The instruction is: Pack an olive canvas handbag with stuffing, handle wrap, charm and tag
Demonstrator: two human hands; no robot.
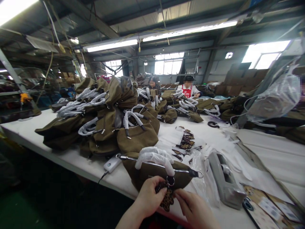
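An olive-brown handbag stands at the table's front edge, its zipper running across the top and its handles wrapped in pale plastic. From a metal ring below one handle hangs a leopard-print charm. My left hand is closed on this charm, thumb over its upper part. Right beside the charm's right edge, my right hand has its fingers drawn together; whatever is between them is hidden. Several more leopard-print charms lie on the table behind the bag.
A large heap of similar handbags covers the table's left and back. On the right are a grey tape dispenser, clear plastic and a phone. A white box with a cable sits left of the bag. Two people work across the table.
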